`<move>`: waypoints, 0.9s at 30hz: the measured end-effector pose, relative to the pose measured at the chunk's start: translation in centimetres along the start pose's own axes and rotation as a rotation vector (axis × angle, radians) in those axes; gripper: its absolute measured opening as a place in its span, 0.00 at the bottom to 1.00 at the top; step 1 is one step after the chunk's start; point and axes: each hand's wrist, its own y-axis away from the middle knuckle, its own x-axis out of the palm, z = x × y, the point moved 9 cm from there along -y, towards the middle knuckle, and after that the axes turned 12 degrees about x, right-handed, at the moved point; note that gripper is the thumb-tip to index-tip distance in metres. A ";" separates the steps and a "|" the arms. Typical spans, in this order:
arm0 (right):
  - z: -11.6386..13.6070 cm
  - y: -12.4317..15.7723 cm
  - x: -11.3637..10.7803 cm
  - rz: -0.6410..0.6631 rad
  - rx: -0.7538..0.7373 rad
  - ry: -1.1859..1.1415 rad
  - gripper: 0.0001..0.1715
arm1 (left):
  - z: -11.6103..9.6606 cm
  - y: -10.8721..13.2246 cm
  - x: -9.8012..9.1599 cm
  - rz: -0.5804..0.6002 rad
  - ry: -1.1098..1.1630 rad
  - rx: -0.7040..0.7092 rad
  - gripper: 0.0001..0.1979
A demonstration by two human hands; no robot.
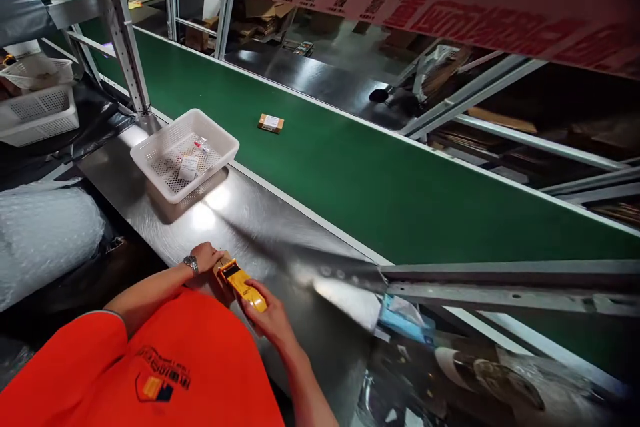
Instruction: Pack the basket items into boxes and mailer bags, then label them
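My right hand (270,315) grips a yellow tape dispenser (243,282) at the front edge of the metal worktop (280,267). The dispenser's head rests against a small brown cardboard box (218,289), close to my body. My left hand (205,257), with a watch at the wrist, is closed on the box's far end. Much of the box is hidden by the dispenser and my hands. Beyond my left hand stands a white plastic basket (220,144) with a white-labelled packet (188,168) and small bagged items in it.
A green conveyor belt (340,167) runs behind the worktop, carrying a small labelled box (271,123). Bubble wrap (47,237) lies at the left, near stacked white baskets (40,113). A metal rail (500,287) stands at the right, and a QR-code sign (450,0) hangs overhead.
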 end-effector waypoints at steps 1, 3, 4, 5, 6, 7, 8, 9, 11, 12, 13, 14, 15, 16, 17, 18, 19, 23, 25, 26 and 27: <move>0.2 0.1 0.0 0.001 -0.005 0.008 0.39 | -0.4 0.3 0.4 0.015 -0.028 -0.001 0.25; 0.1 0.6 -0.1 0.019 0.002 0.018 0.39 | -0.9 0.8 0.8 0.022 -0.072 -0.003 0.25; -0.2 1.0 -0.5 0.026 0.011 0.020 0.40 | -1.2 1.0 0.8 0.023 -0.088 -0.001 0.24; -0.9 1.7 -1.1 0.030 0.021 0.024 0.40 | -1.3 1.1 0.9 0.025 -0.102 0.000 0.24; -1.7 2.4 -1.8 0.033 0.029 0.036 0.40 | -1.4 1.2 0.9 0.027 -0.112 -0.001 0.24; -2.6 3.3 -2.7 0.027 0.035 0.062 0.40 | -1.4 1.2 0.9 0.028 -0.116 -0.003 0.24; -3.7 4.2 -3.7 0.013 0.040 0.101 0.38 | -1.4 1.2 0.9 0.027 -0.116 -0.008 0.24; -4.7 5.0 -4.7 0.000 0.044 0.146 0.37 | -1.4 1.2 0.8 0.022 -0.112 -0.016 0.24; -6.2 5.8 -5.9 -0.017 0.057 0.226 0.34 | -1.4 1.3 0.8 0.006 -0.104 -0.032 0.24; -6.5 5.8 -6.1 -0.020 0.062 0.246 0.33 | -1.3 1.4 0.9 -0.002 -0.100 -0.039 0.24; -6.5 5.4 -5.9 -0.020 0.067 0.250 0.33 | -1.3 1.5 0.9 -0.009 -0.099 -0.044 0.23; -6.3 4.8 -5.4 -0.018 0.074 0.242 0.34 | -1.3 1.5 0.9 -0.015 -0.099 -0.047 0.22; -5.9 3.9 -4.8 -0.018 0.090 0.226 0.34 | -1.2 1.6 0.8 -0.018 -0.101 -0.051 0.22; -5.4 3.0 -4.2 -0.022 0.107 0.203 0.34 | -1.1 1.6 0.8 -0.021 -0.104 -0.054 0.21; -4.9 2.0 -3.6 -0.030 0.124 0.181 0.33 | -1.0 1.6 0.7 -0.024 -0.109 -0.058 0.21; -4.5 1.2 -3.3 -0.042 0.139 0.164 0.32 | -0.8 1.6 0.5 -0.026 -0.114 -0.063 0.21; -4.2 0.6 -3.4 -0.069 0.149 0.159 0.32 | -0.6 1.5 0.3 -0.026 -0.119 -0.070 0.22; -4.8 0.4 -6.5 -0.275 0.177 0.345 0.38 | 0.3 1.3 0.0 -0.017 -0.117 -0.102 0.25; -5.7 0.8 -8.1 -0.364 0.196 0.506 0.43 | 0.4 1.2 0.1 -0.012 -0.094 -0.107 0.27; -6.0 0.9 -8.6 -0.411 0.195 0.591 0.44 | 0.4 1.2 0.2 -0.010 -0.076 -0.107 0.27; -6.1 0.9 -8.9 -0.475 0.178 0.667 0.45 | 0.4 1.1 0.3 -0.008 -0.050 -0.106 0.26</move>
